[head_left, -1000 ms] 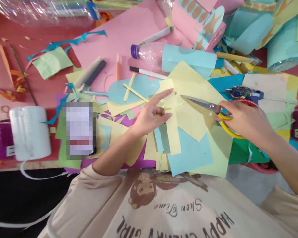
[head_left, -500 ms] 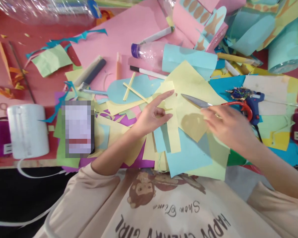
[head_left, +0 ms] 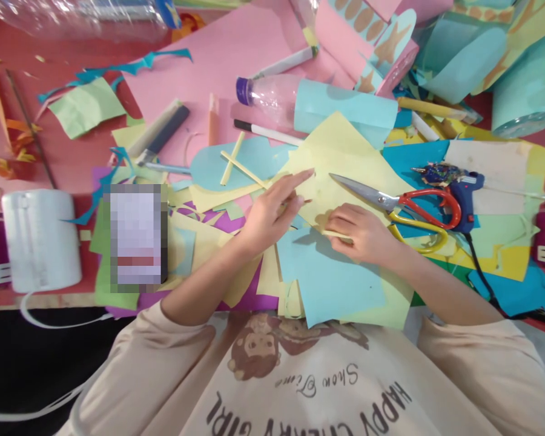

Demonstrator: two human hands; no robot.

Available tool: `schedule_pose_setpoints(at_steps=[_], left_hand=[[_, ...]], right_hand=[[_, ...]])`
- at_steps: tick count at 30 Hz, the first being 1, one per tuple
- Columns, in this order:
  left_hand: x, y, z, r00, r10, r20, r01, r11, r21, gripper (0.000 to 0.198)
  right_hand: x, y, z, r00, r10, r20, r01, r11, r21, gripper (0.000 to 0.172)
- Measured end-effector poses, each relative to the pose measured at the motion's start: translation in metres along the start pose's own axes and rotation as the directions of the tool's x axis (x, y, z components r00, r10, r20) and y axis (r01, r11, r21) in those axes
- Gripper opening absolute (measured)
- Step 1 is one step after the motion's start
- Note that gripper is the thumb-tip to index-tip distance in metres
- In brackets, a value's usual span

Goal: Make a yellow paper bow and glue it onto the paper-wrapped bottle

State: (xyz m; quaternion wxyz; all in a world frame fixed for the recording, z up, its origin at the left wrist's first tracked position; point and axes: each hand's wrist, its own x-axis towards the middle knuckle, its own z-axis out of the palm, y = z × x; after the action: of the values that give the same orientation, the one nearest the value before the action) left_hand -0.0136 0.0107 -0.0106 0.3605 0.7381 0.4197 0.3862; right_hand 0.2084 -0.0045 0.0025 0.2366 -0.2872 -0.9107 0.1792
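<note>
At centre, the left hand (head_left: 271,213), fingers loosely parted, seems to steady the yellow sheet (head_left: 345,151), while the right hand (head_left: 360,233) pinches a yellow strip (head_left: 337,234), the scissors (head_left: 384,200) lying right of centre, leaving fingers free.

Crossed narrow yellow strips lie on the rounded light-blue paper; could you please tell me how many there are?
2: a steeper strip and a slanting strip running down toward the left hand. Any beneath that hand would be hidden.

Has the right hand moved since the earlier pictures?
Yes: judged against the blue glue gun, the right hand has moved left in the view, away from it and closer to the left hand.
</note>
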Motion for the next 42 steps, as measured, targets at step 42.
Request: schedule_pose_setpoints(at_steps=[42], left_hand=[[-0.014, -0.002, -0.004, 0.95, 0.164, 0.267, -0.287, 0.796, 0.533, 0.032]], right_hand=[[-0.001, 0.001, -0.006, 0.998, 0.059, 0.013, -0.059, 0.998, 0.015, 0.022]])
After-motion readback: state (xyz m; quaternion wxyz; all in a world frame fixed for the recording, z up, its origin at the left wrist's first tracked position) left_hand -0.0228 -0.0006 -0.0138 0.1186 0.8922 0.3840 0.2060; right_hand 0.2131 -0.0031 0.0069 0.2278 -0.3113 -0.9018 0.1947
